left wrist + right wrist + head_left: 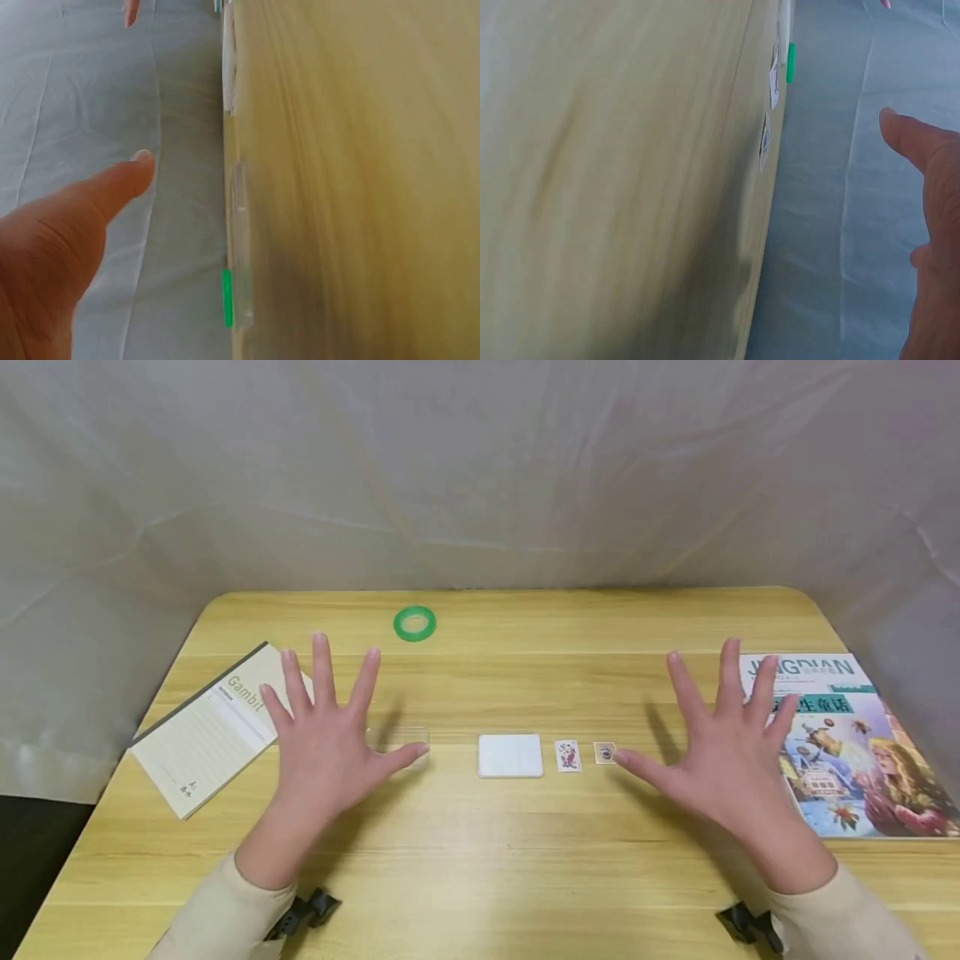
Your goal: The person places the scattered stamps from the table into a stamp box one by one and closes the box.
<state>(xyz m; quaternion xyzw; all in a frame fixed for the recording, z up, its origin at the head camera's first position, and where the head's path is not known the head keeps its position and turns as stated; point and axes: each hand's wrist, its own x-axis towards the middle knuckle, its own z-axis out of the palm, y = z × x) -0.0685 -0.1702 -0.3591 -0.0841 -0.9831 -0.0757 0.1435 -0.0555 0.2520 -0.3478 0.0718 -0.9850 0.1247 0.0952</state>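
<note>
My left hand point(326, 747) hovers over the table with its fingers spread, holding nothing. Beneath its thumb lies a clear flat plastic case point(417, 737), partly hidden by the hand; it also shows in the left wrist view as a thin clear case point(241, 247). Fingers likewise spread, my right hand point(731, 764) is above the table at the right and grips nothing. Its thumb tip appears beside a small square card point(603, 752). Left of that card lies a joker playing card point(567, 756), then a white rectangular box or card stack point(510, 755).
A green tape roll point(398, 623) lies toward the back of the wooden table point(525, 877). On the left is a tilted Gambit notebook point(217, 743), partly behind the left hand. A colourful magazine point(847, 760) lies at the right edge. Grey cloth point(480, 477) hangs behind.
</note>
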